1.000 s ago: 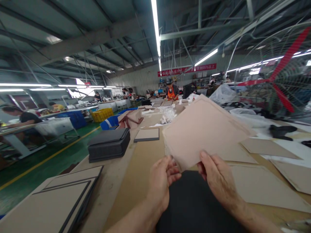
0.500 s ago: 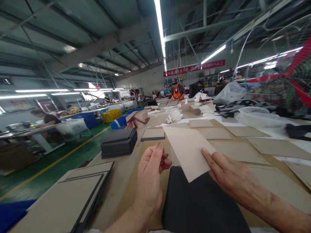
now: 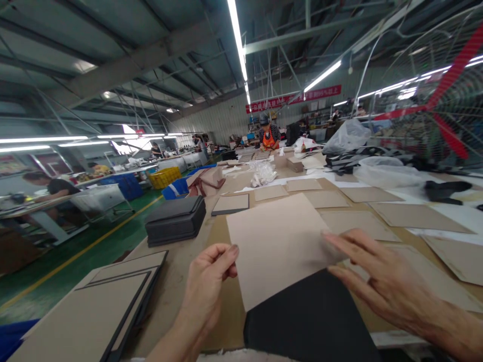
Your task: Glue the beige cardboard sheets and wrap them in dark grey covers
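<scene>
A flat beige sheet of board [image 3: 275, 246] is held up in front of me, tilted above a black panel [image 3: 309, 322] on the table. My left hand [image 3: 207, 276] pinches its left edge between thumb and curled fingers. At the sheet's right edge is my right hand [image 3: 381, 276], fingers stretched out and thumb apart, slightly smeared by motion. Its fingertips are at or very near the edge; whether they touch cannot be told. The sheet hides the far part of the black panel.
Several beige boards [image 3: 418, 216] lie spread over the table's right side. A black stack [image 3: 175, 221] stands left of centre, with beige-and-black panels [image 3: 90, 317] at the near left. A large fan [image 3: 430, 108] stands at right. Another person [image 3: 268, 137] works at the far end.
The sheet has turned to face me more and come left and lower. My left hand has taken its left edge. My right hand's fingers have spread from their grip.
</scene>
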Tool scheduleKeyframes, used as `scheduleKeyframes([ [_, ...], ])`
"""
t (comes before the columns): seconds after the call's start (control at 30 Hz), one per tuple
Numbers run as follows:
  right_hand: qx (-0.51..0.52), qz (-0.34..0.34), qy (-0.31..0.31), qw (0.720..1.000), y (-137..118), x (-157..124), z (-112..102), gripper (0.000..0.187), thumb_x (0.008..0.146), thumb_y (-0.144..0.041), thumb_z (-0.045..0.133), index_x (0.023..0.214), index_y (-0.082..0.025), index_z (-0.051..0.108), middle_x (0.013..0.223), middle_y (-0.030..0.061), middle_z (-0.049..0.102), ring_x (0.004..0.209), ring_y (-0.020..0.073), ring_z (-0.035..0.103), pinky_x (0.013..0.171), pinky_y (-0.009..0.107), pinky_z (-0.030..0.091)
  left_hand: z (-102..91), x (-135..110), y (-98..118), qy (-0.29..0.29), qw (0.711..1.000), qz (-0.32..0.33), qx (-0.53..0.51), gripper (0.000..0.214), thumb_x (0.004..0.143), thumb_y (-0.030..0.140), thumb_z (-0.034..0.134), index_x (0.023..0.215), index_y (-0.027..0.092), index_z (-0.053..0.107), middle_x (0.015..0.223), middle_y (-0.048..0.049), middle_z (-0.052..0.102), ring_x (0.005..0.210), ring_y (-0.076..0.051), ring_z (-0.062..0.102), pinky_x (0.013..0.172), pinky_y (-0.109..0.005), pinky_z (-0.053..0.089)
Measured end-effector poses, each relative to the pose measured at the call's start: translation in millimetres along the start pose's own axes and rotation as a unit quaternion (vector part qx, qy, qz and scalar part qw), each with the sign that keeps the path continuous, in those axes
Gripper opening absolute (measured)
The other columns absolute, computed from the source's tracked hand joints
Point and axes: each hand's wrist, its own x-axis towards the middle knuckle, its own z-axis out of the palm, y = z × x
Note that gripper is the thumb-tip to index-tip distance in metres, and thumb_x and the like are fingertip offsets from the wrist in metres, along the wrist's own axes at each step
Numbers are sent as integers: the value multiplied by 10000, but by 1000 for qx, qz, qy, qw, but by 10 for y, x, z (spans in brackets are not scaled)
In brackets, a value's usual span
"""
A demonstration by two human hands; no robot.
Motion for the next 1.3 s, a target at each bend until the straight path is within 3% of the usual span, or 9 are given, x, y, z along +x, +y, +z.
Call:
scheduleKeyframes([
  [0.1,46,156,32,986,127,-156,41,478,1030,-471,381,1416,-212,494,1187,128,592,933,229,643,804,357,544,-118,-102,-135,-22,999,-36,15,303,624,408,828,592,162,654,555,12,565,536,-101,470,540,-215,379],
  [0.23,126,240,-5,963,95,-324,133,460,1022,-481,399,1354,-209,567,1226,106,604,1060,235,628,897,343,538,-165,-283,-320,-41,995,-94,11,320,621,428,838,589,165,659,552,10,568,532,-97,465,532,-206,369],
  [0.4,191,264,-44,945,-102,-491,131,376,1018,-454,433,1251,-253,648,1129,59,641,1016,201,644,833,290,553,-191,-467,-488,-43,988,-148,-17,331,629,441,842,614,167,656,549,21,554,512,-84,445,514,-195,347],
  [0.57,178,264,-18,948,-239,-776,165,335,984,-413,510,1243,-257,656,994,43,674,901,189,683,726,245,574,-216,-586,-677,-31,987,-158,20,339,649,445,826,602,164,641,528,15,555,506,-90,445,511,-201,338],
  [0.67,152,294,-4,943,-292,-966,190,324,954,-425,553,1215,-275,674,947,22,703,823,183,706,668,229,590,-197,-598,-762,3,986,-165,39,339,616,448,851,698,178,663,525,22,579,485,-99,466,504,-207,351],
  [0.87,145,327,-29,933,-231,-1102,263,350,931,-465,570,1222,-317,696,1008,2,746,848,188,736,663,208,610,-126,-474,-883,12,983,-170,65,482,603,488,853,968,189,750,563,38,571,523,-124,501,526,-227,388],
  [1.0,154,354,-55,921,-117,-1059,377,363,919,-496,575,1193,-304,713,1066,12,745,887,194,736,647,184,604,-76,-355,-955,20,982,-146,116,463,619,518,824,960,207,777,593,25,571,530,-130,476,501,-232,358],
  [1.13,167,375,-68,909,-68,-1030,463,380,903,-527,573,1155,-288,727,1011,22,754,826,196,741,564,176,591,2,-232,-919,50,975,-100,195,313,661,472,791,863,233,778,667,-8,656,605,-171,556,566,-253,419],
  [1.3,157,409,-71,896,-20,-1021,520,417,872,-601,588,1127,-308,742,912,21,755,723,198,732,520,199,586,88,-50,-883,30,965,-66,251,208,739,421,709,809,230,754,687,-26,686,649,-202,602,604,-274,440],
])
